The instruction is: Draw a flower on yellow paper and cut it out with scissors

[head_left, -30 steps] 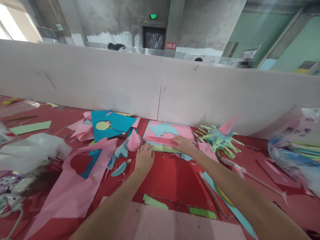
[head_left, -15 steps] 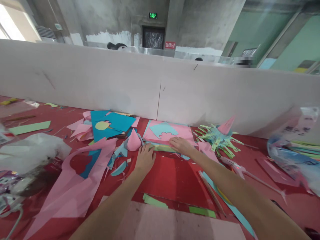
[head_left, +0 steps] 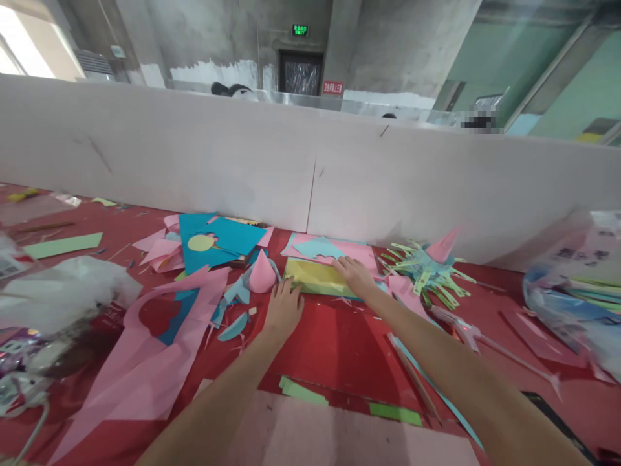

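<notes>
A yellow paper sheet (head_left: 317,277) stretches between my two hands near the back of the table, its front part over a greenish edge. My left hand (head_left: 285,303) grips its near left corner with bent fingers. At its upper right edge my right hand (head_left: 354,275) has fingers closed on it; the thumb is hidden. Just behind lie a pink sheet (head_left: 356,249) and a light blue sheet (head_left: 317,246) with a scalloped cut. A pink paper cone (head_left: 262,275) stands left of my left hand, beside light blue scraps (head_left: 233,327).
Pink cut-out paper (head_left: 169,382) and dark blue sheets (head_left: 228,238) lie left. To the right are a fringed green paper piece with a pink cone (head_left: 442,247), a glue gun (head_left: 463,330), a pencil (head_left: 417,382) and a plastic bag (head_left: 577,304). A white partition (head_left: 218,162) stands behind.
The yellow sheet has come into view between my hands, covering the front of the pink and light blue sheets. My right hand has shifted slightly right and back; my left hand stays near its corner.
</notes>
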Available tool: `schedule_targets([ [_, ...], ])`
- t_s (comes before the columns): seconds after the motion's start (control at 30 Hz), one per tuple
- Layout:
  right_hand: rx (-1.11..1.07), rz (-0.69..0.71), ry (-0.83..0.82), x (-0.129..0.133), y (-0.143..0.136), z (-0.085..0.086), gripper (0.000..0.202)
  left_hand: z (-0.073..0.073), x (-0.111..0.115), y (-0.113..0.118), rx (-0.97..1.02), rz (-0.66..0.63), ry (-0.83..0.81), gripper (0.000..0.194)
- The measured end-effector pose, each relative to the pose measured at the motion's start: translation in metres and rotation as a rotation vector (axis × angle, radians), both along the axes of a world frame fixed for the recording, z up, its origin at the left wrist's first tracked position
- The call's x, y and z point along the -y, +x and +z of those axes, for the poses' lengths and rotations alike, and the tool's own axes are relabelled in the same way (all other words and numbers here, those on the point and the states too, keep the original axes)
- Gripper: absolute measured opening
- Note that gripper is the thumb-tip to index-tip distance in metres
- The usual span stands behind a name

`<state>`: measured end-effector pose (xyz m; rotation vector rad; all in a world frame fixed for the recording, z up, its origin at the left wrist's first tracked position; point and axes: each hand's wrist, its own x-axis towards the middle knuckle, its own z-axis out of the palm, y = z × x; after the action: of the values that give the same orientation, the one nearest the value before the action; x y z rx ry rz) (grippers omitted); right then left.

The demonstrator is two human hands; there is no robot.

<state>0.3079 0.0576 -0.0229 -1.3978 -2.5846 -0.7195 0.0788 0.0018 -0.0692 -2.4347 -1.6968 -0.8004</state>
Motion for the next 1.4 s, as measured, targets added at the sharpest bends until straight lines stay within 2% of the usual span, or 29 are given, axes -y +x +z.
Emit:
schedule_targets([
  [0.2,-0.004,-0.03,0.055,-0.007,0.006,0.011,0.02,0.0,0.0,0.0,-0.006,-0.002,-0.002,0.027],
  [0.53,-0.08,-0.128,-0.053,0.0,-0.002,0.024,0.023,0.0,0.0,0.0,-0.021,-0.001,0.002,0.026],
  [0.87,-0.257,-0.198,0.037,-0.011,-0.007,0.061,0.031,-0.001,-0.001,0.0,-0.016,0.006,0.007,0.022],
  [1.07,-0.527,-0.259,0.237,-0.017,-0.015,0.092,0.033,0.001,-0.001,-0.001,-0.005,-0.024,0.011,0.025],
  [1.23,-0.727,-0.3,0.305,0.002,-0.021,0.125,0.033,0.001,0.0,-0.001,0.009,-0.042,0.022,0.026],
  [1.4,-0.93,-0.232,0.292,0.032,-0.021,0.139,0.034,-0.002,-0.003,-0.001,0.023,-0.039,0.006,0.04],
])
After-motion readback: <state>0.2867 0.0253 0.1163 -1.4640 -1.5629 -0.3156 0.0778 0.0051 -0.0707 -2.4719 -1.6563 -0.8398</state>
